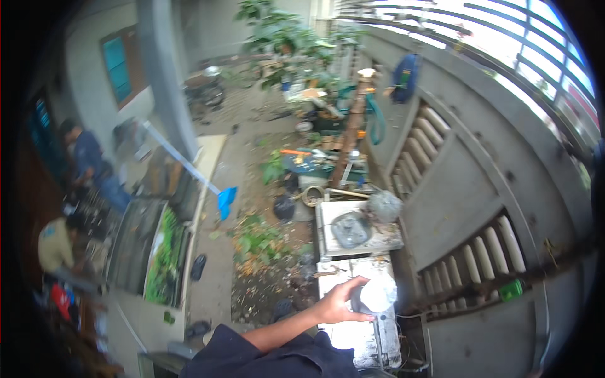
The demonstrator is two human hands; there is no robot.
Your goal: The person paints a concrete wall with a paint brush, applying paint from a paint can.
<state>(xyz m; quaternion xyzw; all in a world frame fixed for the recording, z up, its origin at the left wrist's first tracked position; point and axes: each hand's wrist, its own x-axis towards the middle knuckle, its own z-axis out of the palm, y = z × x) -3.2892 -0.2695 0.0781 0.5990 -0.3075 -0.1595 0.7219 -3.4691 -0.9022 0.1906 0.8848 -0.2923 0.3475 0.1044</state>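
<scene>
My left hand [340, 303] reaches to the right with its fingers and thumb curled round the side of a whitish, shiny, rounded thing [379, 292]. Glare washes out its top, so I cannot tell its exact kind. Below it is a worn white surface [337, 340] with dark stains. Just beyond, on a second white surface [386, 242], lies a grey squarish thing with rounded corners [351, 229]. A grey, round, crinkled bundle [384, 206] sits beside that. My right hand is not in view.
A grey wall [466, 233] with slatted vents runs along the right. A glass tank [148, 252] and a blue long-handled tool [225, 201] are at left, near two people [94, 160]. Plants [255, 238] and clutter [324, 160] lie ahead.
</scene>
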